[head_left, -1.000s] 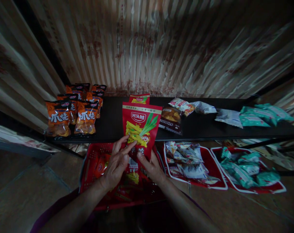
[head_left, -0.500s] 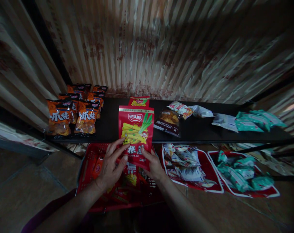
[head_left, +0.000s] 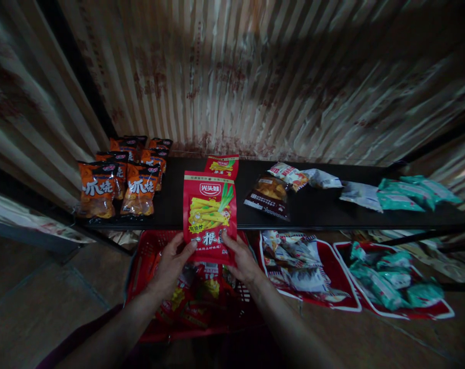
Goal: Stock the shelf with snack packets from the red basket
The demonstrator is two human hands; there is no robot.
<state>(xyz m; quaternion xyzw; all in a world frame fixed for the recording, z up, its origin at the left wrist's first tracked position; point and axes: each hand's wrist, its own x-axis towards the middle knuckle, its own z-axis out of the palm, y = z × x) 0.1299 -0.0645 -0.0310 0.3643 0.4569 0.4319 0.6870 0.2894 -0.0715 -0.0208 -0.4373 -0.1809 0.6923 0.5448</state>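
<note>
A red snack bag (head_left: pixel 210 212) with yellow sticks and a green onion printed on it is upright between my hands, in front of the black shelf's edge. My left hand (head_left: pixel 174 264) grips its lower left corner, thumb on the front. On the lower right side, my right hand (head_left: pixel 242 256) holds it with the thumb over the printing. Behind it on the shelf (head_left: pixel 317 205) is a similar red bag (head_left: pixel 227 165). Below my hands, a red basket (head_left: pixel 146 246) contains more red bags (head_left: pixel 194 312).
Orange snack bags (head_left: pixel 138 189) stand at the shelf's left. A brown bag (head_left: pixel 268 195), white packets (head_left: pixel 361 196) and green packets (head_left: pixel 399 193) lie to the right. Two red baskets (head_left: pixel 351 297) (head_left: pixel 443 307) below hold packets. Dark posts (head_left: pixel 79 66) flank the shelf.
My left hand has moved from the bag's front, where its fingers were spread, to its lower left corner. The bag has shifted slightly left and stands straighter.
</note>
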